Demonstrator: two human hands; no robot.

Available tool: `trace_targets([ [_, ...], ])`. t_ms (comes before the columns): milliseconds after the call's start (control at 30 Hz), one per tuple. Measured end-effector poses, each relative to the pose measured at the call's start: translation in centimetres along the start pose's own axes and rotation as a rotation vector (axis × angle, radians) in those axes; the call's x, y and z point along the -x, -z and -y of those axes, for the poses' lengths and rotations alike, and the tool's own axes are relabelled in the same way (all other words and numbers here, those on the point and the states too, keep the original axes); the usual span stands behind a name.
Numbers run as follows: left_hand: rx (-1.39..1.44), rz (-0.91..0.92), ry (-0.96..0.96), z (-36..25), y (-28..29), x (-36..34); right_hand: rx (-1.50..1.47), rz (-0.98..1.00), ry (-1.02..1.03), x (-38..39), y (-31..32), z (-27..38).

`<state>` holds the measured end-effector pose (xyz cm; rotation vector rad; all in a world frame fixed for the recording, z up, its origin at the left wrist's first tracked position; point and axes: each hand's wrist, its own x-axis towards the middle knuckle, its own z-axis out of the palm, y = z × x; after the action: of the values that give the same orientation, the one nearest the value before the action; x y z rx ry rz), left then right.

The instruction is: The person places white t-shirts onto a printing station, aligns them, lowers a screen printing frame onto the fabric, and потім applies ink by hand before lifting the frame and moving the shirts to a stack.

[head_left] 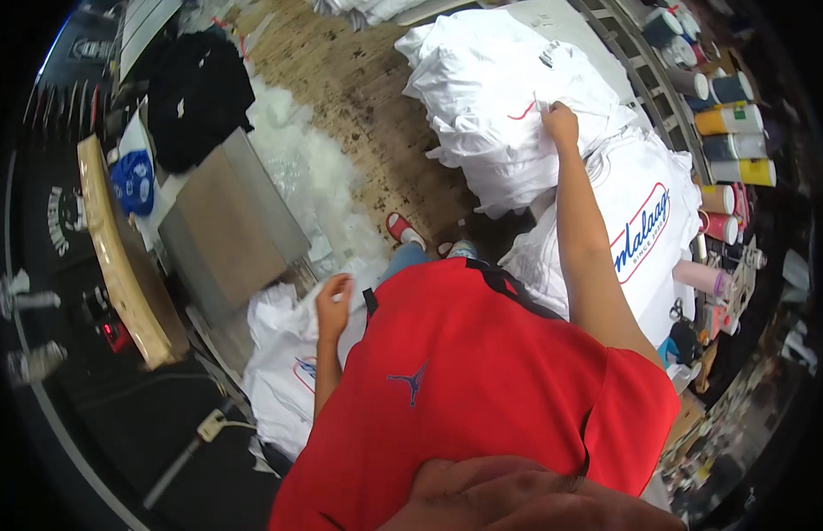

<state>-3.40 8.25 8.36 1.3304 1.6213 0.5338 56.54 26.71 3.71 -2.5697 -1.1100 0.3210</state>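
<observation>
My right arm reaches out to a heap of white T-shirts [482, 97] at the upper right. There my right hand [562, 124] is closed, its fingers pinching the white cloth on top beside a small red printed stroke. Nearer to me lies a white T-shirt with blue and red lettering [641, 230], spread over more white cloth. On my left, my left hand [334, 305] is raised with loosely curled fingers and nothing visible in it. A white printed T-shirt [283, 380] lies below and beside that hand, partly hidden by my forearm.
A grey slab with a brown panel [234, 221] stands at the left, near a long tan padded board [124, 257]. Black cloth [199, 97] is piled beyond it. Clear plastic sheeting [287, 142] covers part of the wooden floor. Tubs and thread-like spools [734, 146] line the right side.
</observation>
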Motion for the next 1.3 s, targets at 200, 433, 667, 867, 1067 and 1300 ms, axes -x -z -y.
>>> trace_targets([
  [200, 0.163, 0.39, -0.27, -9.2, -2.2, -10.8, -0.325, -0.187, 0.184, 7.6, 6.1, 13.8],
  [433, 0.32, 0.208, -0.679, -14.7, -6.3, -19.0, -0.857, 0.276, 0.766, 22.4, 8.2, 32.7],
  [667, 1.231, 0.385, -0.177, -18.1, 3.5, -18.9, -1.177, 0.688, 0.761, 13.6, 2.7, 37.8],
  [867, 1.303, 0.44, -0.235, -18.2, 7.5, -17.7, -0.46, 1.447, 1.777, 13.3, -8.4, 45.0],
  [1067, 1.01, 0.093, -0.203, -20.8, 9.9, -16.3, -0.71, 2.172, 1.041, 14.7, -10.7, 45.9],
  [1300, 1.376, -0.346, -0.316, -13.9, 7.1, -6.6, 0.558, 1.346, 2.161, 10.8, -13.6, 58.5],
])
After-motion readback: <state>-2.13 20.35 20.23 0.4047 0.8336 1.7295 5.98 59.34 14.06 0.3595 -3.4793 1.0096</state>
